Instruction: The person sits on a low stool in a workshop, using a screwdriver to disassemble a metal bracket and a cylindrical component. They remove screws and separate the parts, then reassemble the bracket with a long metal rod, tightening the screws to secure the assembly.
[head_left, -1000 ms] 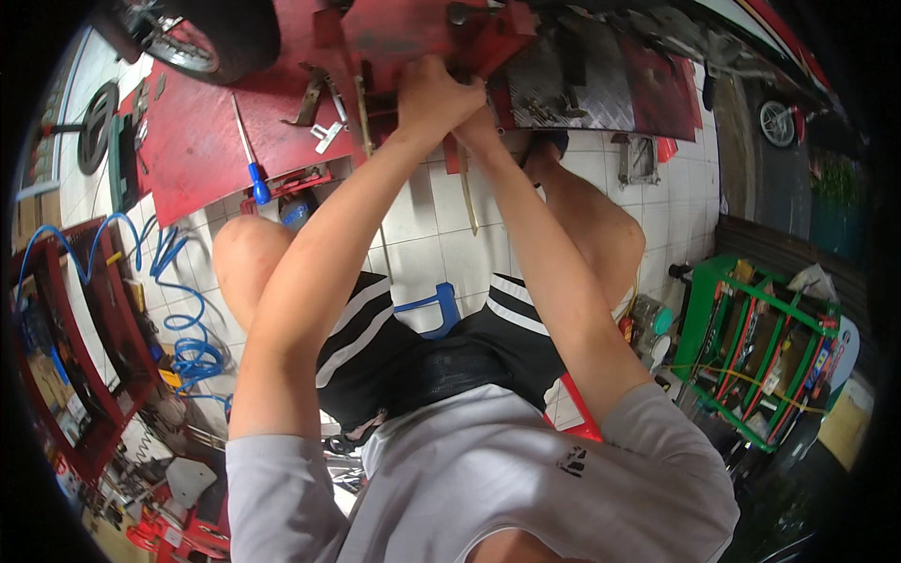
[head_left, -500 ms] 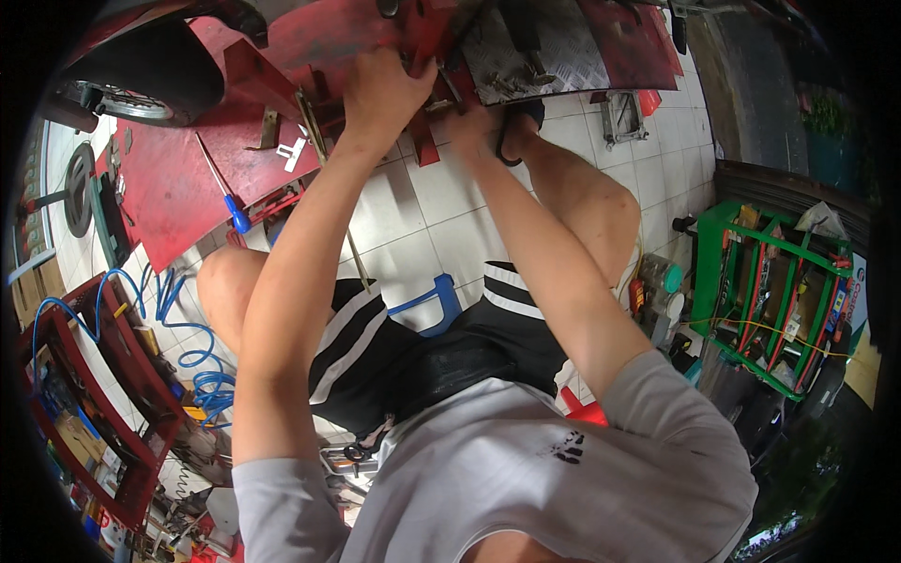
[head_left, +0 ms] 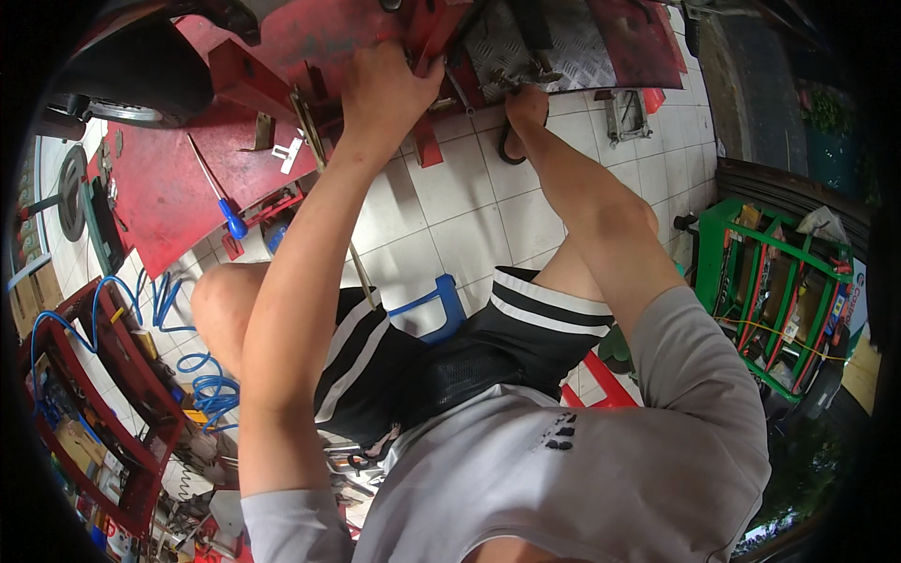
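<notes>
Red metal upright: stands on the red work platform at the top of the view, just beside the left hand's thumb
Left hand: bent over red metalwork next to the upright, back of the hand to the camera; its fingertips are hidden, so I cannot tell whether it grips anything
Wrench: thin and silvery, lying between the hands at the platform's edge, its ring end toward the floor and apart from both
Right hand: curled at the lower edge of the treadplate; I cannot tell whether it has hold of something
Small metal parts: on the treadplate, right by the fingers of the right hand
In the way: the left forearm, passing in front of a brass-coloured bar; the right forearm overlaps the bent leg
Platform, left side: white slotted bracket, then a blue-handled screwdriver, with a dark tyre above
Shirt: pale grey, dark printed mark on the chest
Left floor: coiled blue hose beside a dark red shelf unit
Right floor: green rack of tools, a pale panel with lettering behind it
</notes>
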Tool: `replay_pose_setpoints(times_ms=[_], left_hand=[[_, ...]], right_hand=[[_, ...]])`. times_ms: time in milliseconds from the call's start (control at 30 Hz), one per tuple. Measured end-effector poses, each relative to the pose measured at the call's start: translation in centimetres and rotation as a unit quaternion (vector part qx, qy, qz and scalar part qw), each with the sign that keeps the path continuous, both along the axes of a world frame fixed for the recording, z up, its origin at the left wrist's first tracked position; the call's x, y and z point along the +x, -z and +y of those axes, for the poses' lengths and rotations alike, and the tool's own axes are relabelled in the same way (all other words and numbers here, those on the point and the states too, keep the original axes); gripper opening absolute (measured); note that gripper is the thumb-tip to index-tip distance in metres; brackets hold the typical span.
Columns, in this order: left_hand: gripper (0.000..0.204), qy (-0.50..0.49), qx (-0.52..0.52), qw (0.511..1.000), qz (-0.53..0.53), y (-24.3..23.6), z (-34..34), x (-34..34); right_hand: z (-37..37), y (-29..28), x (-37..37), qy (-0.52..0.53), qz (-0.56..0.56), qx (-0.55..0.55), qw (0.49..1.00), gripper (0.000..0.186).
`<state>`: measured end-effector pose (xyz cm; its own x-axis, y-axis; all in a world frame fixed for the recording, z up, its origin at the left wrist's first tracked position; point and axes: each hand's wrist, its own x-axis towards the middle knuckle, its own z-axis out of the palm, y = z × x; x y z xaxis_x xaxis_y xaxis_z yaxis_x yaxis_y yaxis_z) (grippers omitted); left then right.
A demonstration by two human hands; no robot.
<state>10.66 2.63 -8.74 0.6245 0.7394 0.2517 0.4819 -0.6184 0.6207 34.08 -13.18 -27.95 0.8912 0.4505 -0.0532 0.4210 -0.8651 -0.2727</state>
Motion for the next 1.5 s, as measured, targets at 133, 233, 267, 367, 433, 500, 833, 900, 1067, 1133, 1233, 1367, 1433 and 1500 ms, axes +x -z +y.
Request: replay_pose_setpoints(times_ms=[133, 233, 267, 367, 433, 500, 833, 900, 1067, 1133, 1233, 1367, 1433, 1500], left_hand=[[0.039, -0.003, 0.005, 1.0, 0.008, 0.0, 0.1, 0.0], [0.039, -0.007, 0.009, 1.0, 0.008, -0.1, 0.2, -0.1], [0.039, -0.01, 0.012, 1.0, 0.005, -0.1, 0.2, -0.3], [0.038, -0.004, 0.01, 1.0, 0.0, -0.2, 0.2, -0.2], [0.04, -0.003, 0.017, 1.0, 0.001, -0.2, 0.3, -0.2], [0.044, -0.002, 0.035, 0.999, -0.001, -0.2, 0.3, -0.1], [0.042, 0.017, -0.001, 1.0, 0.003, -0.6, -0.1, 0.1], [0.041, 0.002, -0.006, 1.0, -0.006, -0.5, 0.3, -0.5], [0.04, 0.007, -0.047, 0.999, 0.0, -1.2, 0.2, -1.2], [0.039, 0.011, -0.052, 0.999, 0.004, -1.2, -0.1, -0.7], [0.038, 0.011, -0.04, 0.999, 0.008, -1.2, -0.2, -0.7], [0.037, 0.035, -0.045, 0.998, -0.016, -1.0, -0.1, -0.6], [0.037, 0.035, -0.041, 0.998, -0.021, -0.6, 0.2, -1.4], [0.037, 0.028, -0.057, 0.998, -0.002, -0.5, 0.4, -1.6]], right_hand=[[0.2, -0.1, -0.2, 0.036, 0.024, -0.025, 0.999, 0.034], [0.8, -1.3, -1.3, 0.058, 0.049, -0.032, 0.997, 0.034], [1.1, -2.0, -1.9, 0.064, 0.059, -0.033, 0.996, 0.034], [1.1, -2.6, -1.8, 0.061, 0.082, -0.031, 0.994, 0.031], [1.4, -2.7, -1.8, 0.071, 0.082, -0.023, 0.994, 0.03], [1.7, -2.7, -1.7, 0.072, 0.083, -0.017, 0.994, 0.03], [4.2, -5.7, -0.2, -0.278, 0.017, -0.063, 0.958, 0.036], [6.4, -10.5, -2.2, -0.334, 0.057, -0.006, 0.941, 0.039], [6.7, -20.6, -6.4, -0.231, 0.319, 0.166, 0.904, 0.031], [6.4, -21.0, -6.7, -0.167, 0.398, 0.22, 0.875, 0.027], [6.7, -20.5, -6.8, -0.132, 0.433, 0.253, 0.855, 0.027], [7.7, -18.2, -6.0, -0.143, 0.392, 0.266, 0.869, 0.026], [8.1, -19.0, -5.5, -0.173, 0.332, 0.193, 0.907, 0.028], [7.3, -17.7, -4.8, -0.223, 0.196, 0.13, 0.946, 0.033]])
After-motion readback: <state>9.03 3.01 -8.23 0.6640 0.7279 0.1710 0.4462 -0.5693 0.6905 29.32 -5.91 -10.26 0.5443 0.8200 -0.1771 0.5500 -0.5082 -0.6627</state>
